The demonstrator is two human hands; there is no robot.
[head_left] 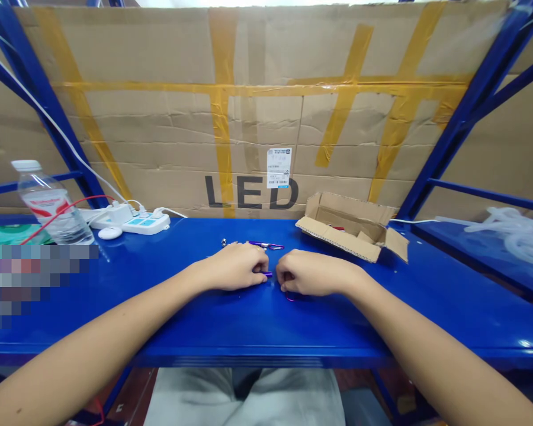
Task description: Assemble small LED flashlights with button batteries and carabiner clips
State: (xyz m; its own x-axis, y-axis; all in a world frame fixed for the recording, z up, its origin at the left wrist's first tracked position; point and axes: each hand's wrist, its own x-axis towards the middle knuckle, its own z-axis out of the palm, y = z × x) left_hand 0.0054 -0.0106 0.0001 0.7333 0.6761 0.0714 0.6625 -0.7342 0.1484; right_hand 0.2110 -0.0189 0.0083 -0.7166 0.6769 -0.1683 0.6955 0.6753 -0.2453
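My left hand [237,266] rests low over the blue table [195,331], its fingers pinched on a short purple rod [268,274] whose end pokes out to the right. Facing it, my right hand [317,272] is closed with the fingertips pointing down. A thin reddish loop [289,297] shows under those fingertips; the rest of what they hold is hidden. Just behind my hands lies a slim purple pen-like piece [273,245] with a silvery part. A small shiny metal bit [224,242] sits behind my left wrist.
An opened cardboard box [344,236] stands at the back right. At the back left are a white power strip [146,223], a round white disc [110,233] and a tilted water bottle [55,204]. Clear tubing [526,239] lies far right. A large cardboard panel [169,130] closes the back.
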